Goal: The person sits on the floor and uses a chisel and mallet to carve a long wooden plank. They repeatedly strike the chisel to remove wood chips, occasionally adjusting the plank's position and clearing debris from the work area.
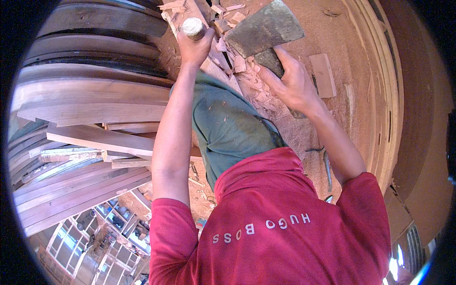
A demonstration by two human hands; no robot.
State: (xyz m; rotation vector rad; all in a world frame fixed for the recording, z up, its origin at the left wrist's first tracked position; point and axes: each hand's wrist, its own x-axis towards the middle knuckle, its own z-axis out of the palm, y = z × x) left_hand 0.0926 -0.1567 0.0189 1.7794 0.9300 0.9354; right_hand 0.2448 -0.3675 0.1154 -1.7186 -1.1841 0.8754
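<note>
Filling six o'clock, a red shirt (266,247) leads up to green trousers (232,123) at the middle. Toward half past one, the right hand (294,83) grips the dark shaft of a mallet-like tool (265,29), whose long axis runs from five to eleven o'clock; its broad grey head sits at eleven from that hand, set crosswise from eight to two. Near eleven, the left hand (195,47) is closed round a handle (193,26) with a pale, round top; its lower end is hidden. The grey head lies at three o'clock from this pale top, near but apart in the view, their relative heights unclear. Below, a timber (222,73) slants from eleven toward five, beside wood chips (251,78). A flat offcut (323,76) lies at two, and stacked boards (90,107) spread at ten.
</note>
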